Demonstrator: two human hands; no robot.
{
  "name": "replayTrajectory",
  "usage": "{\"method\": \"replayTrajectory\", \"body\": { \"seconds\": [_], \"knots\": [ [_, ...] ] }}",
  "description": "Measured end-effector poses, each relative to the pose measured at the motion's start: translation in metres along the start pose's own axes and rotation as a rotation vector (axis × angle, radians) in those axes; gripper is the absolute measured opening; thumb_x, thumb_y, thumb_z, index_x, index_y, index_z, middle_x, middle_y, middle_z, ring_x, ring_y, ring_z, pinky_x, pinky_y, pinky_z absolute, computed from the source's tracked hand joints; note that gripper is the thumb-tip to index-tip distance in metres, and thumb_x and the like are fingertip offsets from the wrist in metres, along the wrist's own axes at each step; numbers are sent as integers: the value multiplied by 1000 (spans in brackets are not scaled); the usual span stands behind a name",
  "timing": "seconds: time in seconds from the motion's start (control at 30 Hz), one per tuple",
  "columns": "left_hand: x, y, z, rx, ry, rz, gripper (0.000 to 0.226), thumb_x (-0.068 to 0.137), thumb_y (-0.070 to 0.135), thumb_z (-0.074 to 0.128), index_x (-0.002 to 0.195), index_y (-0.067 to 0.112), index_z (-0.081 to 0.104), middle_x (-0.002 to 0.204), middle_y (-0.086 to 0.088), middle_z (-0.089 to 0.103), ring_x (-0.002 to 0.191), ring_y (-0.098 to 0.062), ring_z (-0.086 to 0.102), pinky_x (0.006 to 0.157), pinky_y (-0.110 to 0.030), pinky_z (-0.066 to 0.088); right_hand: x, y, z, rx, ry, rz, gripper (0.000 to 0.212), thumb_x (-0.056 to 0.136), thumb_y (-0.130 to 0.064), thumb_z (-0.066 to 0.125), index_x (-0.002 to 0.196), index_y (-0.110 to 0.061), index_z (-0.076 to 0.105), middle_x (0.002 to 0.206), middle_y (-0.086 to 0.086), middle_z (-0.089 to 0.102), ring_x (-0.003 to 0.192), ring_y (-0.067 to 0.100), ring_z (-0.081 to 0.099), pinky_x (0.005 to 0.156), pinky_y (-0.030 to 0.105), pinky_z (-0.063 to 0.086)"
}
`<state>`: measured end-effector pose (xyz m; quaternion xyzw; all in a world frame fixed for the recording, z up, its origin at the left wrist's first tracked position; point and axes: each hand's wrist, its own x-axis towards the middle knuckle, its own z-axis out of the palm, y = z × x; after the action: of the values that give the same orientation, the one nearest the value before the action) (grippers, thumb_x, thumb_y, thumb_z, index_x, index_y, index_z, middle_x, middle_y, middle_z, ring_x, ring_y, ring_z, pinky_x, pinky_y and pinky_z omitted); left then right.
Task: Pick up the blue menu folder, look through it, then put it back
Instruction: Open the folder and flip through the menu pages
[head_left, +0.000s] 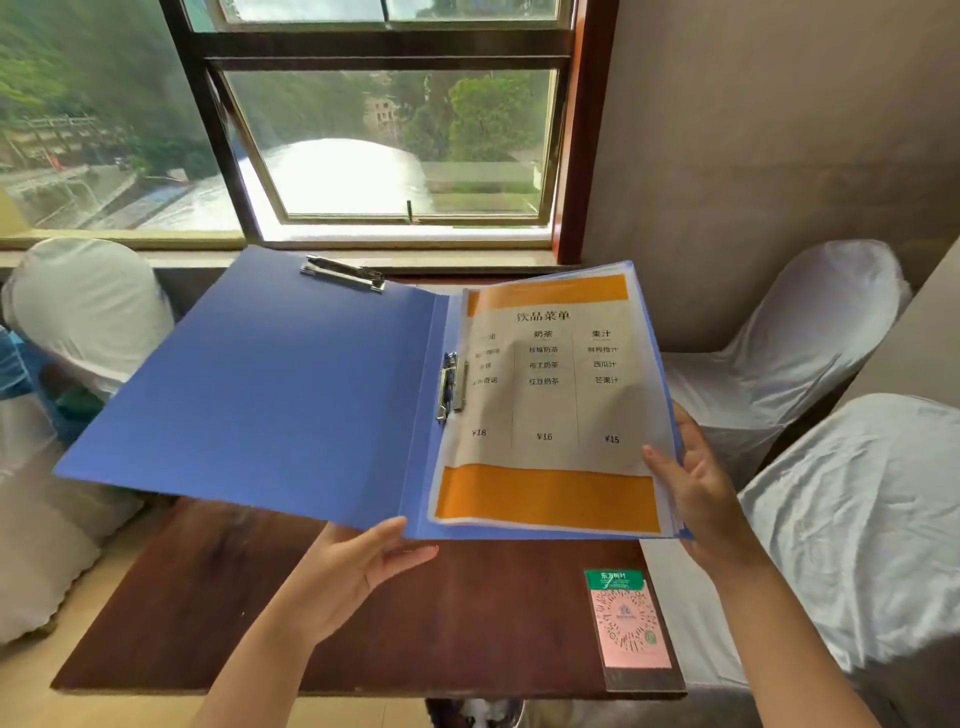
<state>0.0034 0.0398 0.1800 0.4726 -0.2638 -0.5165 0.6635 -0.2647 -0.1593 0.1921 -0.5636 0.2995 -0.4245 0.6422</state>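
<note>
Two hands under the blue menu folder (249, 384), held open above the desk (218, 597): left hand (348, 571) fingers spread beneath, right hand (696, 478) pinching the pages; mid-browse, page-turn likely next.

- The menu folder (270, 384) is plain blue inside, with silver metal clips.
- Its menu page (545, 405), at 3 o'clock, is cream with orange bands at top and bottom and dark print.
- The table (208, 597) is dark reddish-brown.
- The QR card (626, 621), at 5 o'clock, is pink under a green header.
- The chair covers (857, 519) are white.
</note>
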Motion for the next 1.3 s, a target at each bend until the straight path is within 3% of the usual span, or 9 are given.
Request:
{"method": "replayTrajectory", "body": {
  "seconds": [0.17, 0.37, 0.67, 0.77, 0.83, 0.93, 1.03, 1.17, 1.3],
  "knots": [
    [-9, -16, 10, -137, 72, 16, 45, 78, -1, 57, 122, -4, 48, 102, -17, 70, 90, -27, 71, 63, -30, 60, -8, -1, -6, -35, -48, -9, 55, 85, -18, 54, 135, -36, 39, 112, 2, 70, 98, 23, 68, 67, 34, 59],
    [-7, -22, 20, -72, 390, 190, 42, 85, -11, 53, 108, 23, 51, 108, -9, 54, 97, -25, 62, 60, -27, 60, -11, -11, -12, -157, -168, 33, 60, 78, -17, 61, 128, -45, 42, 112, 2, 70, 107, 23, 64, 72, 37, 59],
    [-13, -16, 18, -274, 204, 187, 43, 70, -3, 63, 110, 12, 54, 102, -14, 61, 89, -24, 71, 63, -29, 60, -18, -6, -2, -196, 10, -57, 58, 77, -23, 61, 129, -41, 41, 107, 6, 71, 90, 24, 71, 61, 32, 60],
    [-14, -23, 20, -298, 222, 174, 46, 70, -3, 62, 112, 12, 52, 105, -15, 59, 88, -24, 71, 62, -30, 60, -14, -9, 8, -372, 117, -55, 70, 67, -39, 66, 130, -40, 36, 108, 11, 67, 82, 24, 70, 54, 25, 58],
    [-14, -27, 24, -314, 232, 171, 47, 70, -3, 62, 113, 12, 51, 108, -16, 58, 90, -24, 71, 64, -31, 60, -10, -10, 19, -616, 193, -50, 85, 61, -53, 65, 136, -39, 26, 121, 12, 57, 96, 25, 63, 65, 35, 59],
    [-13, -30, 28, -325, 233, 171, 47, 71, -2, 61, 115, 11, 50, 111, -17, 57, 92, -24, 71, 65, -31, 61, -1, -8, 34, -1133, 277, -89, 100, 56, -77, 51, 141, -39, 16, 148, 11, 27, 134, 34, 27, 105, 66, 24],
    [-12, -32, 32, -337, 235, 171, 41, 72, -3, 61, 110, 10, 52, 104, -15, 62, 87, -23, 72, 62, -30, 60, 3, -7, 62, -1352, 198, -157, 94, 58, -89, 25, 139, -42, 13, 158, 8, -2, 143, 24, -8, 106, 65, -8],
    [-13, -37, 38, -340, 243, 178, 39, 74, -5, 60, 111, 6, 54, 88, -8, 75, 85, -24, 72, 60, -29, 60, 2, -11, 109, -1331, -1, -203, 60, 86, -54, 17, 142, -35, 5, 158, 2, -4, 144, 20, -9, 105, 66, -11],
    [-13, -35, 48, -298, 203, 194, 30, 84, -15, 47, 104, 1, 63, 92, -22, 72, 83, -25, 72, 63, -28, 59, -20, -28, 165, -885, -273, -256, 67, 78, -70, 9, 141, -47, 6, 158, -8, 5, 143, 6, -4, 108, 50, -20]
  ]
}}
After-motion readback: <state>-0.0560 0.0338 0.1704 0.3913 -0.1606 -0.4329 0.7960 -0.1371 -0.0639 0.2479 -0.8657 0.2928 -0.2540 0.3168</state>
